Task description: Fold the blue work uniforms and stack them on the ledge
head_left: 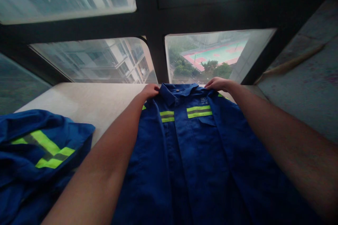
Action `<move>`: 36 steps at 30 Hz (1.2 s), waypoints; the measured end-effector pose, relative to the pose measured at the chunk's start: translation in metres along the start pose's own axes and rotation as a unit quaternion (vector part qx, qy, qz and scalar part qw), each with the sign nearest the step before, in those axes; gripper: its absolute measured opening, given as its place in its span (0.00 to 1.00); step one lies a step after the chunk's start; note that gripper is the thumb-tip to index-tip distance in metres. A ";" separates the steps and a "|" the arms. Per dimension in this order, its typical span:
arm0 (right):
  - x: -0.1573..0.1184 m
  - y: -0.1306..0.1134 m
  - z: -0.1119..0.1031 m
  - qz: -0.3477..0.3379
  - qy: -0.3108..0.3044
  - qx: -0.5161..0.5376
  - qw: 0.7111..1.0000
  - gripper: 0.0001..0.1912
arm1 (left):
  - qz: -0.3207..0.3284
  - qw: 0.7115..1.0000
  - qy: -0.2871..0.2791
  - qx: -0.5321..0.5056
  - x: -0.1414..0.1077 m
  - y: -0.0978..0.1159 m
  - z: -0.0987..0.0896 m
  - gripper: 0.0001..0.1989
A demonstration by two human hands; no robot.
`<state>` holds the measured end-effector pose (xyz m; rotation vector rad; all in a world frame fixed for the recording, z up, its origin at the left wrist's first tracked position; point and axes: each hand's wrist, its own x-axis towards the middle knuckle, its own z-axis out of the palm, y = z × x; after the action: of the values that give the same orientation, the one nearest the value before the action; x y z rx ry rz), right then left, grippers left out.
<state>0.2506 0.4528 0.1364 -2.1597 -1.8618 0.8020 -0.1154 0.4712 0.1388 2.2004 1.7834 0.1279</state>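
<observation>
A blue work jacket (182,147) with yellow-green and grey reflective bands lies front side up on the pale window sill (105,95), its collar at the far end. My left hand (151,91) grips the shoulder just left of the collar, fingers closed on the cloth. At the other shoulder, my right hand (218,84) pinches the fabric between thumb and fingers. Both sleeves run down along the jacket's front. The lower part of the jacket goes out of view at the bottom.
Another blue garment (47,147) with reflective strips lies crumpled at the left. Dark window frames (158,56) rise right behind the sill. A wall (303,88) with a patterned surface bounds the right side. Buildings and a sports court show through the glass.
</observation>
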 end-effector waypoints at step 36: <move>-0.138 -0.119 0.133 -0.261 0.096 -0.209 0.937 0.23 | 0.032 0.990 0.110 0.085 -0.289 0.017 0.075 0.27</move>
<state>0.0709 0.3171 0.1193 -1.6973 -2.4911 0.0875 -0.1447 0.1755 0.1073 2.4476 1.9028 0.2512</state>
